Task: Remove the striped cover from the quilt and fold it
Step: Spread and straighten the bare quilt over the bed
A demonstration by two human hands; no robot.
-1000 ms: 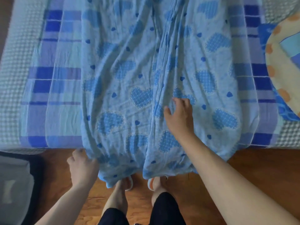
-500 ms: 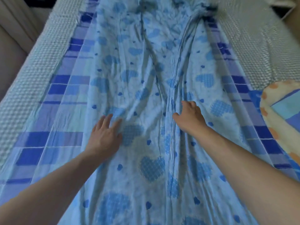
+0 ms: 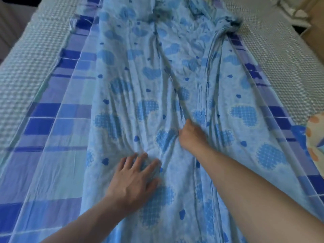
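While the left hand (image 3: 135,179) presses flat and the right hand (image 3: 190,135) pinches a ridge, the heart-print cover (image 3: 140,71) looks spread out, folding not yet begun.

A grey waffle-textured bed (image 3: 31,55) carries the blue checked cover (image 3: 57,130).

No text, label, brand or number can be read anywhere. The heart-print fabric (image 3: 157,85) carries only hearts. The checked cloth (image 3: 57,120) beside it shows plain squares.

Checked bedspread (image 3: 26,71), patterned pillow (image 3: 315,137)
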